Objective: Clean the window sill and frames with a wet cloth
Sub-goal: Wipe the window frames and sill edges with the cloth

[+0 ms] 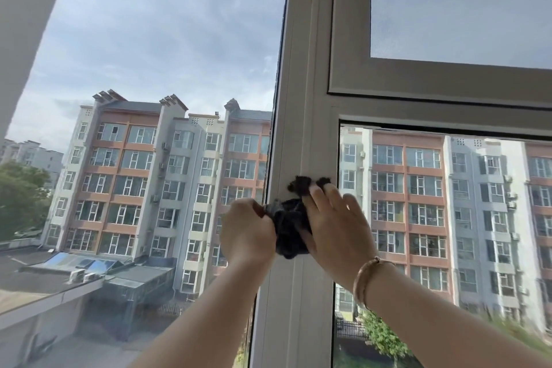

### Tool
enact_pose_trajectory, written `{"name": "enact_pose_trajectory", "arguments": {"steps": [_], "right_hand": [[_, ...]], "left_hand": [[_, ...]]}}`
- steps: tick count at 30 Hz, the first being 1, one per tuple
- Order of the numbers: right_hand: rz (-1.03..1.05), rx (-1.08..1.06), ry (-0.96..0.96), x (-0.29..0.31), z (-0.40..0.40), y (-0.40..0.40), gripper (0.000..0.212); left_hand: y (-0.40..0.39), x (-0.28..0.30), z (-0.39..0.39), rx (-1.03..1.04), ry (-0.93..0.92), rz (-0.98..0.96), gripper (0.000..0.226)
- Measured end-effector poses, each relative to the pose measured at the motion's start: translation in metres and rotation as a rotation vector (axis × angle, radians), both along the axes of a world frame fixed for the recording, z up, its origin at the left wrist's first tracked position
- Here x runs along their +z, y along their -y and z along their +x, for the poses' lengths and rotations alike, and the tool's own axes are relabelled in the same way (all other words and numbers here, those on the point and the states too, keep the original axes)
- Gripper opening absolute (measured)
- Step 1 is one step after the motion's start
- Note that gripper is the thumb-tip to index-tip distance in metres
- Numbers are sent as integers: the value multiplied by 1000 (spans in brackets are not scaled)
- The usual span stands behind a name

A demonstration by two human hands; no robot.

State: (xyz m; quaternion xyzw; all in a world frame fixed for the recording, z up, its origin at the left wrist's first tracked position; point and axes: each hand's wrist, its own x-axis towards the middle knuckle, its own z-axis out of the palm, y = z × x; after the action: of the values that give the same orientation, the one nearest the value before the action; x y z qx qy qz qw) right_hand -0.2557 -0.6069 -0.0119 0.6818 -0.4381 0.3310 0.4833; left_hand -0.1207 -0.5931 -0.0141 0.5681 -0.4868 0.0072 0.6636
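A dark, bunched-up cloth is pressed against the white vertical window frame at mid height. My left hand grips the cloth's left side with curled fingers. Flat over the cloth's right side lies my right hand, fingers pointing up and a tuft of cloth showing above the fingertips. A thin bracelet circles my right wrist. The window sill is out of view.
A horizontal frame bar runs right from the post, with a glass pane above and below it. To the left is a large glass pane showing apartment blocks outside. A wall edge slants along the upper left.
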Motion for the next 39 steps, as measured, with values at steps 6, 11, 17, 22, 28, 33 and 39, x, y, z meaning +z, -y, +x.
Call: {"name": "enact_pose_trajectory", "arguments": {"steps": [6, 11, 17, 22, 28, 33, 39], "right_hand": [[-44, -43, -166, -19, 15, 27, 65], [-159, -32, -24, 49, 40, 52, 63], [-155, 170, 120, 142, 54, 70, 62], [-216, 250, 139, 148, 58, 72, 58], [-55, 238, 116, 181, 47, 48, 63], [1, 282, 349, 265, 51, 37, 58], [59, 284, 306, 236, 43, 18, 58]], "left_hand": [[6, -7, 8, 32, -5, -2, 12], [19, 58, 12, 114, 37, -128, 15], [36, 143, 9, 156, 118, -347, 17], [29, 155, 13, 92, 199, -287, 20], [-1, 191, 2, -35, 230, -150, 22], [-5, 276, -1, -44, 256, -107, 14], [-13, 287, -4, 1, 329, 42, 22]]}}
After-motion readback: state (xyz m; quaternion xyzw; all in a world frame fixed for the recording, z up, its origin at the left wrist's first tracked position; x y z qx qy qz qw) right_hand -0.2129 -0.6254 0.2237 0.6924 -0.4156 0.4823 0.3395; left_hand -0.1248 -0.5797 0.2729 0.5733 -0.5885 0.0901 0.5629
